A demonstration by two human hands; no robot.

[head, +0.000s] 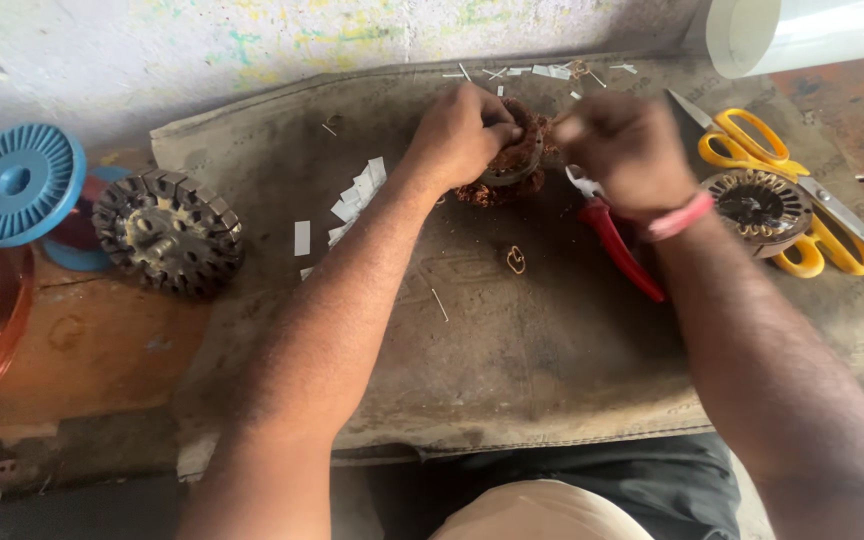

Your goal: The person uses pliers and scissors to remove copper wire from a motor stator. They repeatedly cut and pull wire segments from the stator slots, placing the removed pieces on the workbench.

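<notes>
Bare hands point(462, 135) point(627, 145) clasp round copper-wound stator point(512, 160).

A motor-rewinding workshop: a bare stator core point(169, 230) and blue wire spool point(14, 185) at nine o'clock, yellow snips point(787, 190) at two o'clock, on a grimy mat point(512, 370).

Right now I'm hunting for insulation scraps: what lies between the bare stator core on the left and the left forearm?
In the head view, small white paper strips lie scattered on the dark mat between the bare stator core and the left forearm.
</notes>
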